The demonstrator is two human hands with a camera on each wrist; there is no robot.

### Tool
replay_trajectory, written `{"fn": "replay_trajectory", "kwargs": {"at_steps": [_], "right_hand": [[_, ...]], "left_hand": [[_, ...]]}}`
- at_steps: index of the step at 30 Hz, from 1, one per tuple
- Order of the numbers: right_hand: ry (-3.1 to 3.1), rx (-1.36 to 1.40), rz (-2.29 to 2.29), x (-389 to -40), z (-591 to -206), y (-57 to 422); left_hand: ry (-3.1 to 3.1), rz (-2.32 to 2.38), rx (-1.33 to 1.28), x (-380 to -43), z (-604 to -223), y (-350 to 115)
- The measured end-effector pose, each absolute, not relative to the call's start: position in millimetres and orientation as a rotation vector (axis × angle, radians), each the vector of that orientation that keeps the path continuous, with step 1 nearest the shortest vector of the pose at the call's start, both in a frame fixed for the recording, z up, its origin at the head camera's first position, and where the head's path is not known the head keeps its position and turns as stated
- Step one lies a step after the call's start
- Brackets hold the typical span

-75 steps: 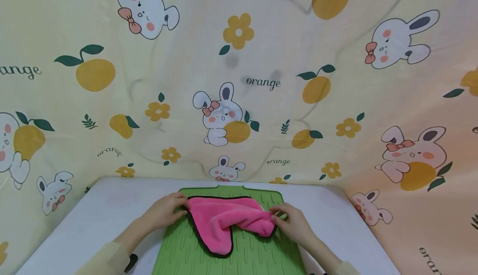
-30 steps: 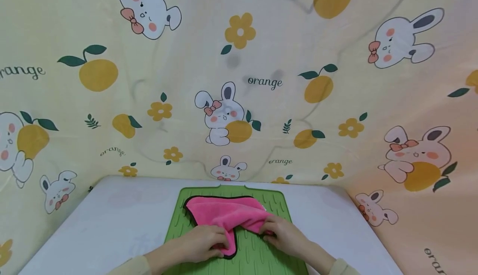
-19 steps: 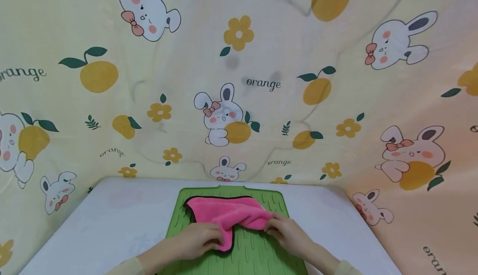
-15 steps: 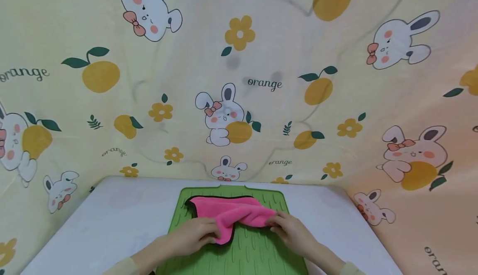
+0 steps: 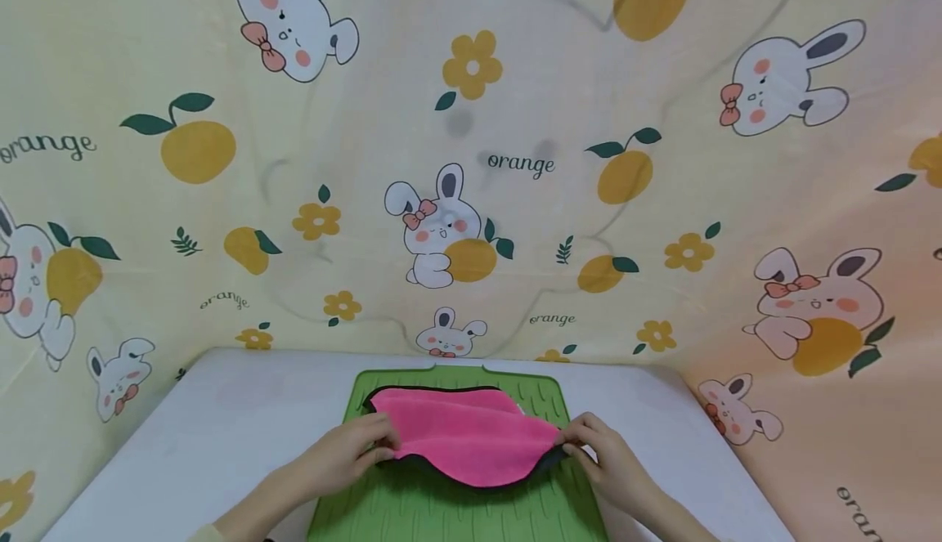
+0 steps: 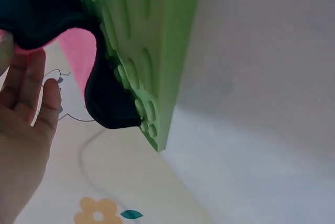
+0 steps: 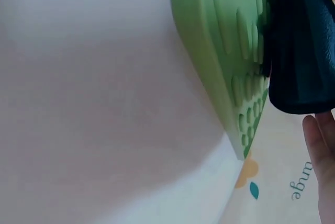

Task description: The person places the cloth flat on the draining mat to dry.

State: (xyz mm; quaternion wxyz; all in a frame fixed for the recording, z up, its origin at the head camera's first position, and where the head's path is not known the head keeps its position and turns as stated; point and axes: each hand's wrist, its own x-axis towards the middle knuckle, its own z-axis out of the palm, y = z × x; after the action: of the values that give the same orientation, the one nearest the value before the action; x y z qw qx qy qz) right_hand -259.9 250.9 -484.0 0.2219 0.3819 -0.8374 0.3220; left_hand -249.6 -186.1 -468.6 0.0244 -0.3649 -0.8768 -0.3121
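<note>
A pink cloth [image 5: 471,436] with a black border lies spread across the green ridged mat [image 5: 441,517] in the head view. My left hand [image 5: 349,452] pinches its near left corner, and my right hand [image 5: 607,456] pinches the right corner at the mat's edge. Between the hands the near edge sags in a curve. Both wrist views show the cloth's dark underside [image 6: 112,101] lifted off the mat, with the left fingers [image 6: 31,80] at its edge. On the right, the dark underside [image 7: 301,51] hangs beside my fingers [image 7: 314,135].
The mat lies on a white table [image 5: 221,419], which extends to both sides of it. Behind stands a curtain [image 5: 471,158] printed with rabbits, oranges and flowers, meeting the table's back edge and running along the sides.
The left hand moved from the far left corner to the near flap, then drew it left. The right hand shifted outward. The bunched cloth is now spread wider, its folds mostly gone.
</note>
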Motion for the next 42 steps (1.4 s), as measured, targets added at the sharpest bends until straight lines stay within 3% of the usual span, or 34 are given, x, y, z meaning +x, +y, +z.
{"fn": "replay_trajectory", "kwargs": {"at_steps": [12, 24, 35, 42], "right_hand": [[-2.428, 1.346, 1.068, -240, -495, 254], [-2.707, 1.408, 1.014, -233, -495, 253], [-2.499, 1.531, 0.799, -228, -509, 252], [-2.522, 1.528, 0.817, -227, -510, 253]], "left_hand": [[-2.694, -0.829, -1.347, -242, -477, -201], [-2.671, -0.74, -1.431, -232, -489, -201], [-2.82, -1.352, -0.988, -236, -493, -208], [-2.84, -1.35, -0.818, -253, -501, -209]]}}
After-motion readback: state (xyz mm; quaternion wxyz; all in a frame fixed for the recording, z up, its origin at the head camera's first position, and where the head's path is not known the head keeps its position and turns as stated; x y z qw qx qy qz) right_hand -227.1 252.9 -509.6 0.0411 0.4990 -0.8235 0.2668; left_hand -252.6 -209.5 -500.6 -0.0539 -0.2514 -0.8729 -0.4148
